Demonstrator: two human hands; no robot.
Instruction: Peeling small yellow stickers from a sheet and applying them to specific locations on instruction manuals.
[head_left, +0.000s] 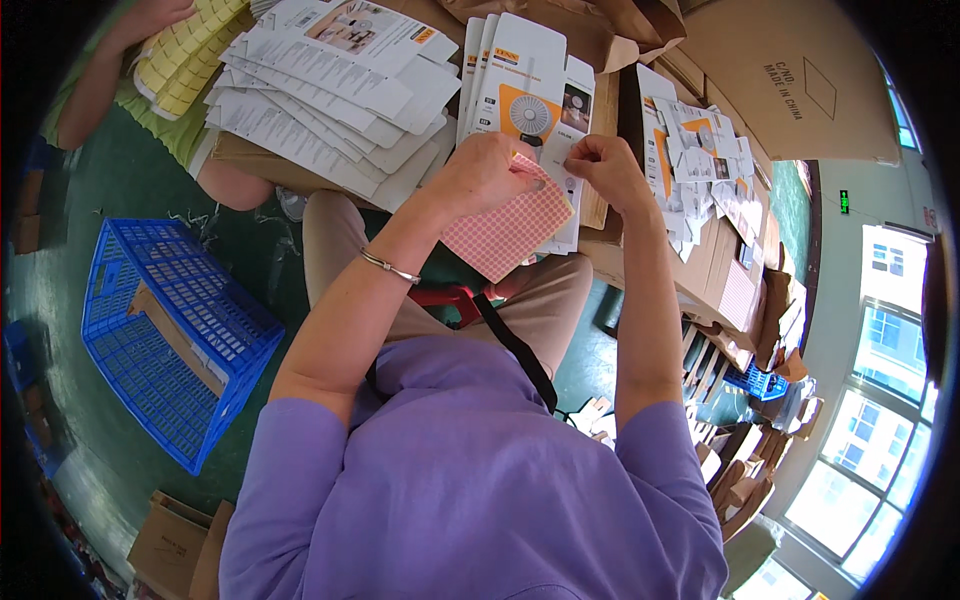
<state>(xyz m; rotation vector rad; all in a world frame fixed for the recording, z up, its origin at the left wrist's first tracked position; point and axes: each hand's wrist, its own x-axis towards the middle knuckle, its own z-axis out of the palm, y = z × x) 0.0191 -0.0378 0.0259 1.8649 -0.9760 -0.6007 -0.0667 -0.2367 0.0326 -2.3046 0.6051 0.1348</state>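
Note:
My left hand (485, 178) grips the upper part of a sheet of small pink stickers (505, 235), which hangs tilted above my lap. To its right, my right hand (610, 172) is closed in a pinch over the printed cartons; whatever is between the fingertips is too small to make out. Below and beyond both hands lie flat white cartons (528, 70) printed with a fan on an orange panel. The sheet and my hands cover part of them.
More flattened cartons (330, 90) are stacked at the left on a cardboard box. Small printed cartons (705, 150) lie in a heap at the right. A blue plastic crate (150, 350) stands on the green floor. At the upper left, another person's arm (95, 75) is beside yellow sheets (190, 50).

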